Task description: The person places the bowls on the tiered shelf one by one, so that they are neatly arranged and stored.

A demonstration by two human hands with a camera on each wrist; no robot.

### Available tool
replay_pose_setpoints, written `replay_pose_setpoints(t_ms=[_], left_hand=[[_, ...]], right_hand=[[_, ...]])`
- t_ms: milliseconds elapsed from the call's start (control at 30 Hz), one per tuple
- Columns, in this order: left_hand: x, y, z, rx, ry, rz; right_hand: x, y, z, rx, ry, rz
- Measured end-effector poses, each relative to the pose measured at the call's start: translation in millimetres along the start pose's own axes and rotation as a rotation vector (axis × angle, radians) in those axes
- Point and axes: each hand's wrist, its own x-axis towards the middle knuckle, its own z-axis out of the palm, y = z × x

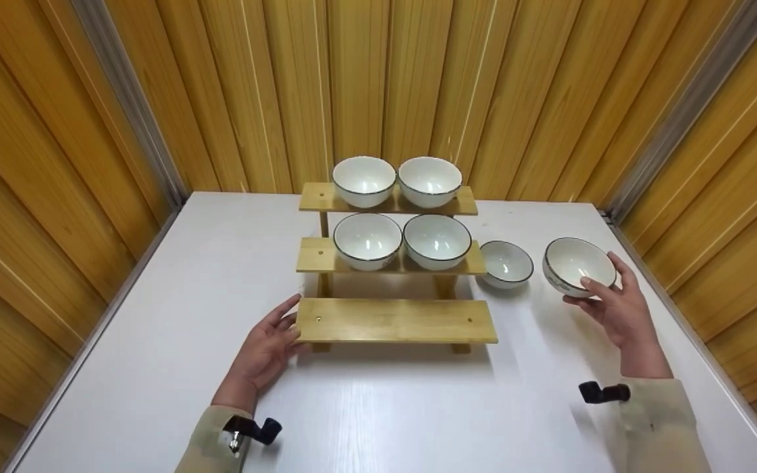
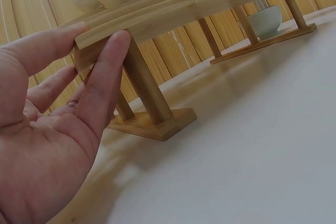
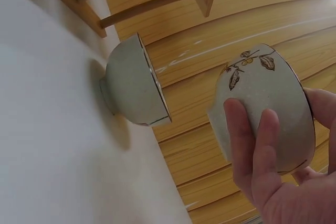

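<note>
A white bowl (image 1: 579, 266) with a dark rim is held up at the right by my right hand (image 1: 618, 309). The thumb lies at the rim and the other fingers lie against its outside, below a leaf pattern in the right wrist view. My left hand (image 1: 267, 348) grips the left end of the bottom board of a three-tier wooden display stand (image 1: 398, 320), its fingers around the board's edge. Two bowls stand on the top tier, including the left one (image 1: 364, 180); two more stand on the middle tier, including the right one (image 1: 437, 242).
Another bowl (image 1: 506, 263) sits on the white table (image 1: 378, 407), just right of the stand. Wood-patterned panels (image 1: 352, 79) enclose the table at the back and both sides.
</note>
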Motion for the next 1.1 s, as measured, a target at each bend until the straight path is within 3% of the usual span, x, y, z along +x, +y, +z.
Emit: replay_pose_setpoints(t_ms=[367,767,1100], left_hand=[[1.2,1.8,2.1,-0.014,0.024,-0.017],[2.4,0.3,1.2,-0.023,0.011,-0.012],[1.7,0.5,1.3,-0.002,0.016,-0.009]], right_hand=[[-21,-8,16,-0.027,-0.145,-0.059],[-45,-18,48,-0.081,-0.339,-0.112],[-52,-7,77,-0.215,-0.406,-0.07]])
